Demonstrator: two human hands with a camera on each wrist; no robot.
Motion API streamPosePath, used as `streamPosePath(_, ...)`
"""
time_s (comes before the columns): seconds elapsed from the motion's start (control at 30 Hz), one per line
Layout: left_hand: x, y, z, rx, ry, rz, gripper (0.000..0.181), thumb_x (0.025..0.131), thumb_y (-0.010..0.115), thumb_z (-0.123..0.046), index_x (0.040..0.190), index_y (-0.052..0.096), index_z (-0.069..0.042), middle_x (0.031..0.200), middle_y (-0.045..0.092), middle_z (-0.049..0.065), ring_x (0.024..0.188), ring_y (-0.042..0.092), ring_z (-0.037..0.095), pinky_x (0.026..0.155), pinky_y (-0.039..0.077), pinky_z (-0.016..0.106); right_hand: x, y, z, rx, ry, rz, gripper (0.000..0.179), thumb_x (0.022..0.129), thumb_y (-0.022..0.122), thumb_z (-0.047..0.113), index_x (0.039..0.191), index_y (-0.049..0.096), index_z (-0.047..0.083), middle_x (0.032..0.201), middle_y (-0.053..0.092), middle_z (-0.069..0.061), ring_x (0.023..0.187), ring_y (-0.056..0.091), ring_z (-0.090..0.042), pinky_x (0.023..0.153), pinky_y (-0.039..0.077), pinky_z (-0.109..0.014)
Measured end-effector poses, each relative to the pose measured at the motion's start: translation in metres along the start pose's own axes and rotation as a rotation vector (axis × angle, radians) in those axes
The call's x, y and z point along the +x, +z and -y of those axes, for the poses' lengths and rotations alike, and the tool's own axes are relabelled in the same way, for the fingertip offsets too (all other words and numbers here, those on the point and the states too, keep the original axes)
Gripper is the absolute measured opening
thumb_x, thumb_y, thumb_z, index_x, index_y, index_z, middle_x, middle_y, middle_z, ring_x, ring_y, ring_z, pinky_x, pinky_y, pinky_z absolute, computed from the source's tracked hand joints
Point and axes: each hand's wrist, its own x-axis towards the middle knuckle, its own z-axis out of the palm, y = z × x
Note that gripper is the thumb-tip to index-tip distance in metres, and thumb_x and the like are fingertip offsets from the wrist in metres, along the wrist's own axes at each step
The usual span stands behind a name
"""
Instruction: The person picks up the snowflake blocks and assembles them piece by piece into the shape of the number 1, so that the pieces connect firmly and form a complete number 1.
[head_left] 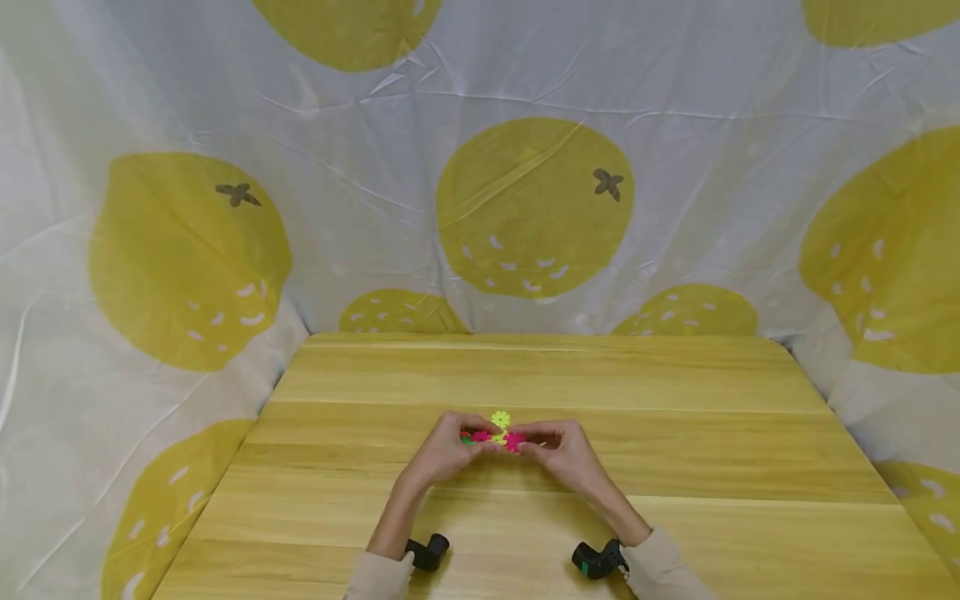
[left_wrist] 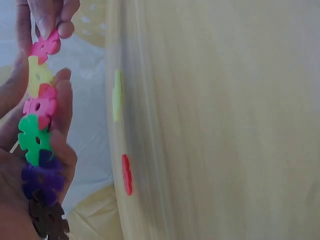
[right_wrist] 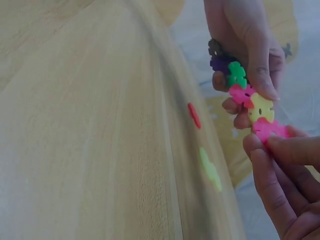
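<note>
While left hand [head_left: 444,447] screens it, purple disc [left_wrist: 43,182], wrist views only

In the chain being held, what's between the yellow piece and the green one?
A pink piece, linking the yellow piece and green piece; both wrist views show it.

Linked flower discs [left_wrist: 31,135]: are looking like smooth, mostly matt plastic
Loose red disc [left_wrist: 127,175], loose lime disc [left_wrist: 117,95]: are looking plastic too
Tabletop [head_left: 637,375]: is showing wood grain, looking smooth and matt
Backdrop [head_left: 360,183]: is looking like creased, softly shiny cloth
Sleeves [head_left: 663,575]: are looking like matt cloth
</note>
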Motion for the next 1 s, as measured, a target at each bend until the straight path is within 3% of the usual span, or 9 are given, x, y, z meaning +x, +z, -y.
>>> streamPosePath(0.2,-0.001,-0.002,0.002,0.017,0.001,0.055,0.024,0.094,0.078,-0.024,0.114,0.077,-0.009,0.119,0.076,0.008,0.114,0.066,0.025,0.097,0.055,0.046,0.001,-0.004,-0.003,0.009,0.011,0.031,0.026,0.097,0.072,0.006,0.121,0.074,-0.003,0.113,0.076,-0.024,0.090,0.078,-0.019,0.081,0.064,-0.037)
streamPosePath(0.43,-0.002,-0.002,-0.001,0.140,0.027,0.071,0.033,0.093,0.079,-0.024,0.121,0.075,-0.008,0.119,0.076,0.008,0.104,0.068,0.018,0.086,0.057,0.031,0.005,-0.005,-0.003,0.124,0.086,0.056,0.031,0.097,0.071,0.005,0.125,0.070,-0.007,0.112,0.075,-0.027,0.088,0.078,-0.015,0.081,0.064,-0.034)
streamPosePath(0.57,-0.002,-0.002,-0.006,0.246,0.064,0.040,0.033,0.091,0.080,-0.023,0.120,0.076,-0.007,0.114,0.077,0.007,0.095,0.069,0.015,0.079,0.056,0.025,0.008,-0.004,-0.003,0.201,0.111,0.059,0.034,0.097,0.071,0.004,0.127,0.067,-0.011,0.115,0.073,-0.030,0.086,0.078,-0.012,0.080,0.064,-0.031)
streamPosePath(0.7,-0.003,0.000,-0.010,0.318,0.086,-0.001,0.034,0.090,0.082,-0.022,0.120,0.076,-0.008,0.116,0.078,0.008,0.098,0.072,0.018,0.080,0.058,0.028,0.010,-0.002,-0.004,0.246,0.127,0.055,0.035,0.096,0.071,0.001,0.128,0.065,-0.013,0.117,0.072,-0.030,0.085,0.078,-0.012,0.081,0.064,-0.033)
streamPosePath(0.87,-0.002,0.005,-0.010,0.339,0.114,-0.070,0.034,0.089,0.083,-0.019,0.121,0.076,-0.009,0.120,0.077,0.007,0.109,0.073,0.023,0.090,0.060,0.040,0.012,0.001,-0.004,0.276,0.147,0.047,0.037,0.096,0.071,0.000,0.129,0.064,-0.014,0.117,0.073,-0.028,0.087,0.077,-0.012,0.081,0.064,-0.032)
streamPosePath(1.0,-0.001,0.008,-0.008,0.317,0.145,-0.126,0.036,0.087,0.084,-0.015,0.121,0.075,-0.008,0.114,0.079,0.007,0.106,0.074,0.023,0.089,0.061,0.041,0.015,0.004,-0.005,0.297,0.151,0.035,0.038,0.095,0.072,0.001,0.128,0.064,-0.015,0.116,0.074,-0.028,0.087,0.077,-0.012,0.080,0.064,-0.030)
